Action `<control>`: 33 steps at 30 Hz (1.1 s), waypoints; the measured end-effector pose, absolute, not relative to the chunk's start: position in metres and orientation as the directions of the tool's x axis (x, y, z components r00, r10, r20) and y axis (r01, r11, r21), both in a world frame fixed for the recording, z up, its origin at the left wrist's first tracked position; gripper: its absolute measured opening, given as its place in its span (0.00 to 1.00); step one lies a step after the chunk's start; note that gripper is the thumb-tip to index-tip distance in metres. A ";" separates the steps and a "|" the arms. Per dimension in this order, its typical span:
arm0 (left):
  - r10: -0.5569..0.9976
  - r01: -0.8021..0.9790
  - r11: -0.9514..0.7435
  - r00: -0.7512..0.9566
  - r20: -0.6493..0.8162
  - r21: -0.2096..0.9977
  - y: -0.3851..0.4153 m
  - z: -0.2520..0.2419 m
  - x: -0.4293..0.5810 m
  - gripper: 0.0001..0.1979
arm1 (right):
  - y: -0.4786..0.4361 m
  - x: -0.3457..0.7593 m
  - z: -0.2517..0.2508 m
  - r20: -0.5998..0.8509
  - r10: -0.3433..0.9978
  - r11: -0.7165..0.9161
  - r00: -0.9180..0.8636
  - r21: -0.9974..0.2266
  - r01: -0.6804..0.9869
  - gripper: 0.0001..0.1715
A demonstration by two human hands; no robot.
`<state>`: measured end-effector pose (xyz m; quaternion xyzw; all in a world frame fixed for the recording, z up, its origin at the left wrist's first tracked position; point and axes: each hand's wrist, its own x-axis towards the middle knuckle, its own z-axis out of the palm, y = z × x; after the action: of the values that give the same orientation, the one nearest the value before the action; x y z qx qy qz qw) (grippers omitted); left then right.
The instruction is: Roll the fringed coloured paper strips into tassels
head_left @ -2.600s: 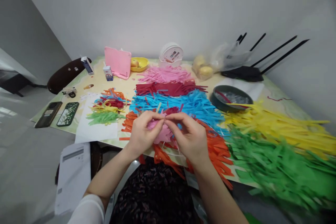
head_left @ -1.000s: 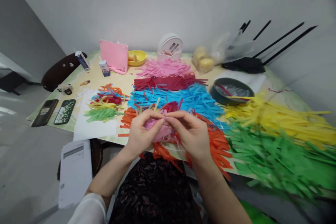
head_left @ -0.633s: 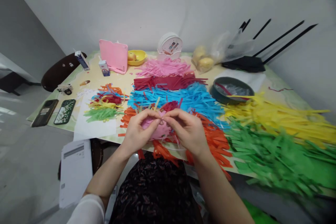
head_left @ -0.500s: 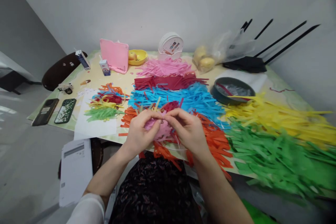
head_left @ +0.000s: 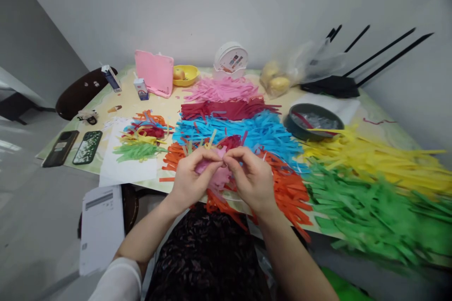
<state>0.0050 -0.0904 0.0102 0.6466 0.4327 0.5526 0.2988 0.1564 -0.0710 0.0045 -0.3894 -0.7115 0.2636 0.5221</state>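
My left hand [head_left: 196, 174] and my right hand [head_left: 249, 176] meet fingertip to fingertip above the table's front edge. Both are closed in a pinch on a pink paper strip [head_left: 219, 179], whose bunched part hangs just below and between them. The exact spot gripped is hidden by the fingers. Orange paper strips [head_left: 287, 188] lie under and beside the hands. Just beyond them is a small dark red bunch [head_left: 229, 142], then a wide layer of blue paper strips [head_left: 240, 130]. Farther back lie dark red strips [head_left: 226, 110] and pink strips [head_left: 222, 89].
To the right spread yellow strips [head_left: 374, 155] and green strips [head_left: 381, 211], near a dark bowl [head_left: 294, 132]. On the left, mixed strips [head_left: 143, 134] lie on white paper [head_left: 115, 169], beside two phones [head_left: 87, 148]. A pink tablet case [head_left: 154, 71] and black router [head_left: 330, 87] stand behind.
Both hands stay together over the pink paper. My right fingertips have shifted slightly and the fingers have curled in a little more; the piles have not moved.
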 end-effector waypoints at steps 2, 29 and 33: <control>0.859 0.310 -0.486 -0.002 0.512 0.817 -0.092 0.010 0.006 0.03 | -0.071 0.156 0.003 0.539 0.830 0.556 -0.142 -0.786 0.268 0.06; 0.911 0.098 -0.409 -0.014 0.412 0.907 -0.088 0.000 0.003 0.08 | -0.066 0.174 0.029 0.398 0.887 0.451 -0.233 -0.855 0.258 0.05; 0.903 0.202 -0.410 -0.046 0.427 0.889 -0.089 0.000 -0.003 0.05 | -0.065 0.165 0.042 0.402 0.881 0.464 -0.249 -0.838 0.286 0.04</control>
<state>-0.0035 -0.0890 -0.0002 0.6179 0.4472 0.5685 0.3083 0.1653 -0.0649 0.0416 -0.4048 -0.7211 0.3230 0.4603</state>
